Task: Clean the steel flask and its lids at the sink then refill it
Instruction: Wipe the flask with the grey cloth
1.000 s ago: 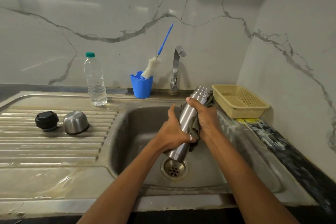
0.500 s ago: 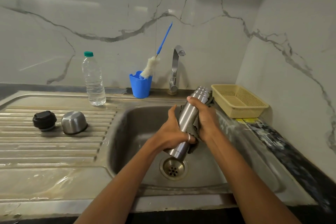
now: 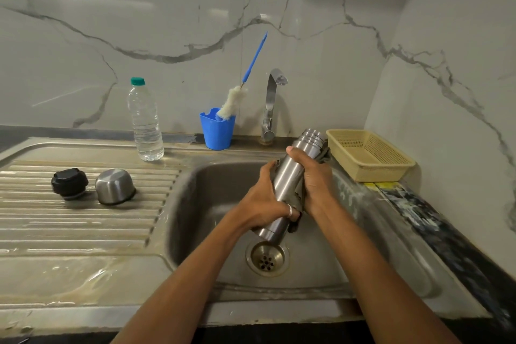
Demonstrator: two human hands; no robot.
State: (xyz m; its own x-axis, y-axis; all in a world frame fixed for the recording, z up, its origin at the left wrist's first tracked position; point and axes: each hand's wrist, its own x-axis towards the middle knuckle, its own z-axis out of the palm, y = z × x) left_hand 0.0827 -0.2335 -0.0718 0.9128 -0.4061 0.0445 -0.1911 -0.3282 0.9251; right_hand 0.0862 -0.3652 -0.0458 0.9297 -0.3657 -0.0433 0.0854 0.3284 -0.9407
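Over the sink [image 3: 212, 204], in the head view, you hold the steel flask [image 3: 287, 184] tilted. Its open mouth points up toward the yellow basket [image 3: 368, 156] and its base hangs just above the drain [image 3: 267, 258]. Your left hand [image 3: 265, 204] is wrapped round the lower half of the body. Your right hand [image 3: 315, 184] clasps the upper half, with a grey cloth [image 3: 324, 155] pressed between palm and steel. No water shows at the tap [image 3: 270, 103].

Compared with a second ago, very little has changed. The flask keeps the same tilt over the drain and both hands sit almost where they were, so any rubbing stroke has been short. That suggests you are still wiping the outer wall and have not moved on to another step.

Well to the left, on the draining board [image 3: 83, 226], the black lid [image 3: 69, 183] and the steel cup lid [image 3: 115, 186] lie side by side, close together, untouched. The water bottle [image 3: 145, 125] stands capped behind them, so the refill has not begun. The bottle brush [image 3: 231, 103] leans in the blue cup [image 3: 217, 131] beside the tap, near at hand if the inside has yet to be scrubbed. The dark worktop [image 3: 435, 232] runs along your right.
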